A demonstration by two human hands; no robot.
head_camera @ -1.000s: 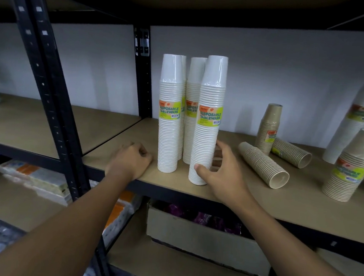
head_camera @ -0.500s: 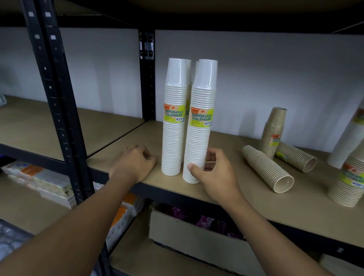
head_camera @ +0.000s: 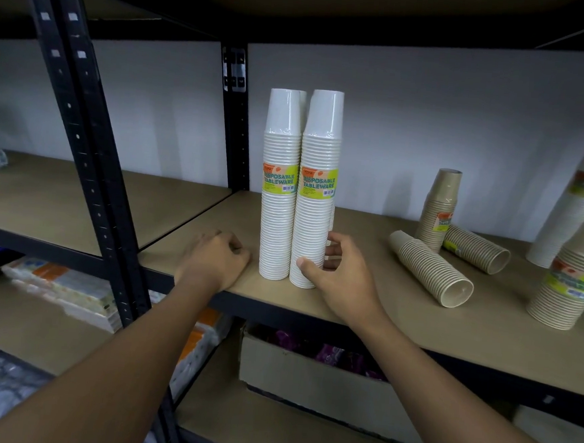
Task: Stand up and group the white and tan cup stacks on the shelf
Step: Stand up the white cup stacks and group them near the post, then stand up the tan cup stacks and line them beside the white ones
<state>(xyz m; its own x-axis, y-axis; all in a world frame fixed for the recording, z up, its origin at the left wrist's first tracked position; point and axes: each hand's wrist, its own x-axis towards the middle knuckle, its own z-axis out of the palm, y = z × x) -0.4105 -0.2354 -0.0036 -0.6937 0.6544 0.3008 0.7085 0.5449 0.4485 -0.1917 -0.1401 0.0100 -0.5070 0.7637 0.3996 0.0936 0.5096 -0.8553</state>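
White cup stacks (head_camera: 278, 202) stand upright in a tight cluster on the shelf (head_camera: 370, 227), just right of the black post (head_camera: 234, 119). Two show in front, touching, and a sliver of another shows behind them.

My right hand (head_camera: 342, 277) grips the front stack (head_camera: 314, 205) on the side away from the post, low near its base. The thumb is on its front face and the fingers are curled round its back. My left hand (head_camera: 214, 260) rests on the shelf board between the post and the cluster. Its fingers are curled under, holding nothing, and it is clear of the cups.

Assessment: the step in hand is seating this stack against its neighbour. The stack is tall, narrow and held low, so a quick push would likely rock its top. I recommend sliding it flat toward the post until both bases sit flush. The fingers should then ease off sideways, with the left hand ready to steady the cluster.

Outstanding: well right of the post, two lying tan stacks (head_camera: 430, 267) rest on their sides. Farthest from the post, a leaning white stack (head_camera: 574, 208) rests against the wall.
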